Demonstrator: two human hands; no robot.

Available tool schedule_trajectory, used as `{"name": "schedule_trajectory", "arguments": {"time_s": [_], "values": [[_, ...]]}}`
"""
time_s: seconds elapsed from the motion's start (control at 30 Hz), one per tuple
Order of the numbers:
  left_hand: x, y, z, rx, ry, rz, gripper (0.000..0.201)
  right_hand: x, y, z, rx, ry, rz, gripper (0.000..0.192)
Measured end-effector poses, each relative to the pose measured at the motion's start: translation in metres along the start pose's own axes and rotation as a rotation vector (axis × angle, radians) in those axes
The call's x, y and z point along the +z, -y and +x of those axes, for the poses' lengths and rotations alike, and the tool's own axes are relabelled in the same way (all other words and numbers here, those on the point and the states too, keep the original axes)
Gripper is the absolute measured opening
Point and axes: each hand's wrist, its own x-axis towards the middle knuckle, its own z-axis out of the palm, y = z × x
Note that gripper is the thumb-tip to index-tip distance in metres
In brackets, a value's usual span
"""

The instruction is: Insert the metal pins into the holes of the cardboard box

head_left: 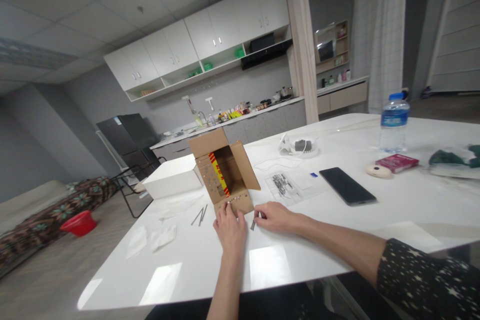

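An open cardboard box [207, 180] lies on its side on the white table, its opening facing me, with a red and yellow strip on one inner flap. My left hand [230, 227] rests on the lower flap [243, 204], fingers apart, near a row of small bits on the cardboard. Beside the box's front right corner, my right hand [275, 216] is closed in a pinch at a thin metal nail [252, 225]. Several long nails [200, 215] lie left of the box. More metal pieces sit in a clear plastic organizer [296, 195].
A black phone [347, 186] lies to the right, with a water bottle [393, 125], a dark red packet [397, 162] and a round beige object [378, 169] beyond. A white box [172, 177] stands behind left. Crumpled tissues [164, 236] lie front left. A white corded device [300, 146] is at the back.
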Motion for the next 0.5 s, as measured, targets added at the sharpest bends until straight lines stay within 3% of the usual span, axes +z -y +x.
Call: {"name": "schedule_trajectory", "arguments": {"time_s": [0.5], "values": [[0.0040,0.0025,0.0010,-0.021,0.032,-0.017,0.047,0.0013,-0.0012,0.0006,-0.020,-0.019,-0.001,0.024]]}}
